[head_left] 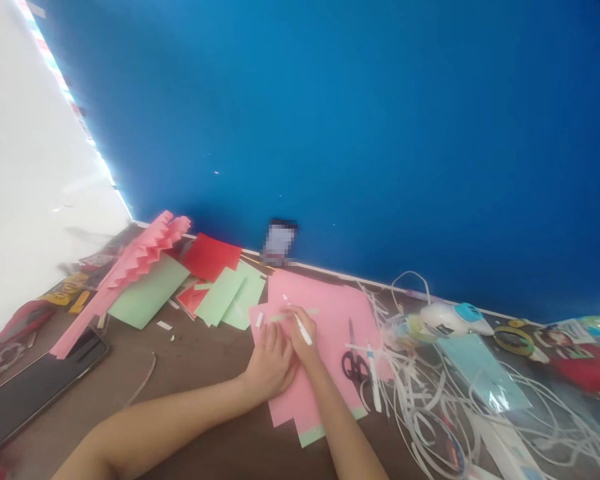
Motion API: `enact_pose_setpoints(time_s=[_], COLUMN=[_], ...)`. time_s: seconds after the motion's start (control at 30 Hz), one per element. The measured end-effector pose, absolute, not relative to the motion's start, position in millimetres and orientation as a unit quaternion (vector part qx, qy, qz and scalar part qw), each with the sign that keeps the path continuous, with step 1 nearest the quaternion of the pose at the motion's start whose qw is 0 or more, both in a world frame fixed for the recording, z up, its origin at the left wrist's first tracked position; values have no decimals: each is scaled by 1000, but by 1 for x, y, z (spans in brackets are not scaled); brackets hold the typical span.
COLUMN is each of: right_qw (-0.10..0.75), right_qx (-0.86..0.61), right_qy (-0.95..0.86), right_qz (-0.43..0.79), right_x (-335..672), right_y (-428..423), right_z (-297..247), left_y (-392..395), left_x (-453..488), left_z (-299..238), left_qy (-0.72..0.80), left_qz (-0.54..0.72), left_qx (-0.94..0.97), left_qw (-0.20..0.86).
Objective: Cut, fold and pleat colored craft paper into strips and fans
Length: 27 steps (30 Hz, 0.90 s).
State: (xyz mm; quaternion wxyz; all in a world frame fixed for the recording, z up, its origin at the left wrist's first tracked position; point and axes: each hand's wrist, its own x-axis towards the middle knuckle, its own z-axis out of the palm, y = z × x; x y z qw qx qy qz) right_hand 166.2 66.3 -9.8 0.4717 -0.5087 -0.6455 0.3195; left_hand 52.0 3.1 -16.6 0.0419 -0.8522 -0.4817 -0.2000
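Note:
Sheets of pink paper (pixel 330 293) lie on the dark table in front of me, with a pale green strip (pixel 313 437) at the near edge. My left hand (pixel 271 360) rests on the pink paper, fingers stretched forward and holding nothing visible. Close beside it, my right hand (pixel 303 333) grips a white pen (pixel 304 329) whose tip is hidden by the fingers. A small white piece (pixel 259 321) lies just left of the fingertips. To the right, dark-handled scissors (pixel 355 365) and another white pen-like tool (pixel 374 380) rest on the paper.
Folded pink paper (pixel 140 253), green sheets (pixel 150 293) and a red sheet (pixel 211 257) lie at the left. A large phone (pixel 40 393) is at the near left. Tangled white strips (pixel 420 400), a glue gun-like white object (pixel 445 320) and tape (pixel 513 340) crowd the right. A blue wall (pixel 330 133) rises behind.

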Motion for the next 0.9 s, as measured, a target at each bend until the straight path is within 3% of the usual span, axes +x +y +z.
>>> enact_pose_setpoints(time_s=[0.17, 0.43, 0.57, 0.67, 0.9], right_qw=[377, 273, 177, 133, 129], right_qx=[-456, -446, -464, -443, -450], right_qy=[-789, -843, -865, -883, -864], right_qz=[164, 124, 77, 80, 188], right_x=[183, 175, 172, 171, 178], right_y=[65, 61, 64, 68, 67], right_z=[-16, -11, 1, 12, 24], left_y=[-2, -3, -3, -3, -3], left_x=[54, 60, 60, 59, 59], left_z=[-28, -30, -29, -26, -23], left_qy=[-484, -493, -490, -482, -481], left_qz=[-188, -203, -198, -173, -148], left_qx=[-855, -845, -849, -858, -862], left_qw=[18, 27, 35, 31, 54])
